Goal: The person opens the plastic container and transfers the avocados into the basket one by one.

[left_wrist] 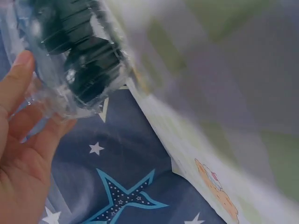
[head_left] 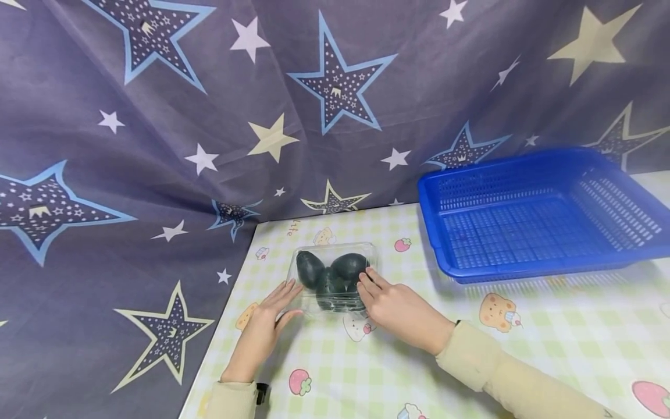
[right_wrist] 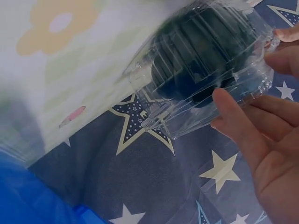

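Note:
Several dark green avocados (head_left: 349, 269) lie in a clear plastic clamshell box (head_left: 328, 249) on the table. Its lid appears closed over them. At the box's left side, my left hand (head_left: 266, 319) touches the plastic with mostly straight fingers, its thumb pointing toward the front corner. The fingertips of my right hand (head_left: 394, 305) rest on the box's right side. In the left wrist view, thumb and fingers lie on either side of a corner of the box (left_wrist: 70, 100). The right wrist view has extended fingers (right_wrist: 238, 126) against the ridged plastic (right_wrist: 205, 51).
To the right stands a blue perforated plastic basket (head_left: 439, 233) with high sides. A green-and-white checked tablecloth (head_left: 345, 372) with cartoon prints covers the table. Behind and to the left hangs a dark curtain (head_left: 173, 256) with star patterns.

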The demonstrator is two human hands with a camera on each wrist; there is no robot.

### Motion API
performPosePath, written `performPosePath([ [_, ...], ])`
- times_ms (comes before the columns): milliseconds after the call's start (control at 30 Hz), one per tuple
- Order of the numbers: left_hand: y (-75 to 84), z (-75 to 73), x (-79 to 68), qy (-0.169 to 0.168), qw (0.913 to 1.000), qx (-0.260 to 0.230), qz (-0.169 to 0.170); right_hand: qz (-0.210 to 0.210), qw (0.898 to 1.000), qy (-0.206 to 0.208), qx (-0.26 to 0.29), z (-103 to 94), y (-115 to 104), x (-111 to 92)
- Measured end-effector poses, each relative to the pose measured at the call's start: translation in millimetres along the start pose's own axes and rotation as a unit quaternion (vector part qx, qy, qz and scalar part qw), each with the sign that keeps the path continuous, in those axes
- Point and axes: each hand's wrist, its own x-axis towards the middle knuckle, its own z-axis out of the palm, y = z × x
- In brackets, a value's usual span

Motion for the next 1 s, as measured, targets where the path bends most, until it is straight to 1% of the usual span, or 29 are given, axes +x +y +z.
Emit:
performPosePath([
  [100, -0.2, 3.1, -2.3, 0.014, 0.9988, 0.043, 0.016, 0.0, 1.0, 0.005, -0.009, 0.2, -0.9, 3.0],
  [233, -0.3, 9.0, -5.7, 0.034, 0.9933, 0.102, 0.04, 0.002, 1.0, 0.008, -0.003, 1.2, -2.3, 7.0],
  [367, -0.2, 13.2, -6.9, 0.049, 0.9893, 0.126, 0.057, 0.001, 1.0, 0.006, -0.002, 1.7, -3.5, 9.0],
  [500, 0.1, 14.4, -6.7, 0.051, 0.9883, 0.131, 0.059, -0.006, 1.0, 0.009, -0.021, 1.2, -3.8, 10.1],
  [733, 0.1, 14.1, -7.8, 0.048, 0.9899, 0.125, 0.047, -0.012, 0.999, 0.029, -0.043, 3.9, -6.1, 12.7],
  [1000, 1.0, 11.9, -7.6, 0.041, 0.9908, 0.121, 0.043, 0.006, 0.998, 0.032, -0.062, 8.9, -15.0, 17.9],
])
